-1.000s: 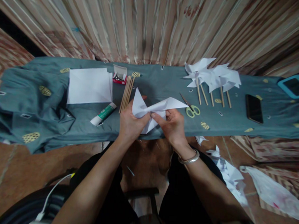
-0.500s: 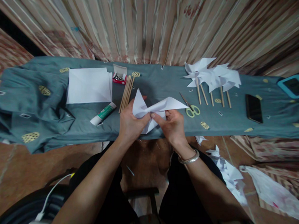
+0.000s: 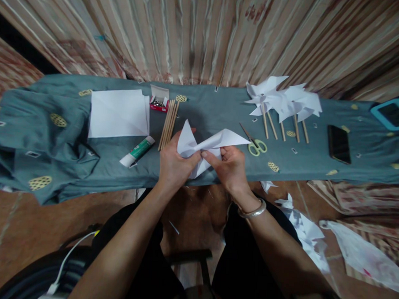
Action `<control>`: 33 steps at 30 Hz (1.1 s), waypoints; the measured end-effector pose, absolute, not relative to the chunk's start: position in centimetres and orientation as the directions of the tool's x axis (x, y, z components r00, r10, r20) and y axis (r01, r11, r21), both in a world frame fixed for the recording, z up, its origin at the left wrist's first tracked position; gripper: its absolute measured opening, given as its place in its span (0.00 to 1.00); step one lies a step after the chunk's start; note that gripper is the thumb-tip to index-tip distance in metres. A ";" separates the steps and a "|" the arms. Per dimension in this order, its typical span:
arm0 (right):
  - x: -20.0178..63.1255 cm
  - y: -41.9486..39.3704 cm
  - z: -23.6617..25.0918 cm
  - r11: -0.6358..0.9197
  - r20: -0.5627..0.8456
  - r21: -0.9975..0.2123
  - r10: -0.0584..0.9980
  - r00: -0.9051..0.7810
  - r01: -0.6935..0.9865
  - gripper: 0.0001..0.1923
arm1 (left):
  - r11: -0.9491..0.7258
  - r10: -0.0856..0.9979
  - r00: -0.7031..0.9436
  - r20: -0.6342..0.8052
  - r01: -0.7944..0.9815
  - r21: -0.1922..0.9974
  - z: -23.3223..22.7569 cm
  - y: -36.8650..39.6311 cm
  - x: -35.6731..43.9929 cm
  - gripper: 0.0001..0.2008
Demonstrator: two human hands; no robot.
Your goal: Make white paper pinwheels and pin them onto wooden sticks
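Observation:
A white paper pinwheel (image 3: 213, 141) with its blades folded toward the middle is held between my two hands near the table's front edge. My left hand (image 3: 176, 159) grips its left side, the thumb pressed at the centre. From the right, my right hand (image 3: 230, 165) pinches it, and that thumb meets the left one at the middle. The fingers beneath the paper are partly hidden. Just beyond my left hand lie several wooden sticks (image 3: 169, 124). Scissors with pale green handles (image 3: 257, 146) rest to the right of my right hand.
On the cloth-covered table (image 3: 214, 106) lie a stack of white paper (image 3: 118, 115), a glue stick (image 3: 138, 151) and a small red box of pins (image 3: 159, 103). Finished pinwheels (image 3: 284, 100) on sticks, a phone (image 3: 339, 144) and a blue-framed device (image 3: 394, 115) are at the right. Paper scraps (image 3: 308, 233) litter the floor.
Almost nothing differs. Both hands keep the same hold on the paper pinwheel, whose left blade tip has shifted very slightly.

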State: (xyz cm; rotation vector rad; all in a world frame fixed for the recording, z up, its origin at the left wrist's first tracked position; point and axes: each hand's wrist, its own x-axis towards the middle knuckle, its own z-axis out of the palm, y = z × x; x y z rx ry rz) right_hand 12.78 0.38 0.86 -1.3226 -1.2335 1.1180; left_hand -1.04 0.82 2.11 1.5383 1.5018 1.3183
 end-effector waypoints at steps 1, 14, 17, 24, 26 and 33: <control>12.8 0.4 0.9 -0.014 -0.008 -0.996 0.998 0.062 0.092 0.11 | -0.176 0.962 -0.138 0.238 0.357 0.917 2.1 0.8 -1.0 0.22; 12.7 0.3 1.0 -0.041 -0.039 -0.998 0.998 0.046 0.048 0.11 | -0.171 0.962 -0.133 0.239 0.393 0.904 2.1 0.7 -1.1 0.23; 12.7 0.3 1.1 -0.054 -0.052 -0.998 0.997 0.052 0.024 0.11 | -0.168 0.963 -0.128 0.237 0.402 0.900 2.1 0.7 -1.1 0.23; 12.6 0.3 1.1 -0.055 -0.054 -0.998 0.997 0.052 0.024 0.12 | -0.165 0.961 -0.131 0.243 0.432 0.887 2.0 0.6 -1.1 0.24; 12.5 0.3 1.1 -0.060 -0.059 -0.998 0.997 0.052 0.017 0.12 | -0.164 0.961 -0.129 0.243 0.440 0.883 2.0 0.6 -1.1 0.24; 12.5 0.3 1.0 -0.068 -0.069 -0.997 0.996 0.051 -0.022 0.13 | -0.154 0.963 -0.133 0.234 0.438 0.885 1.9 0.6 -1.1 0.24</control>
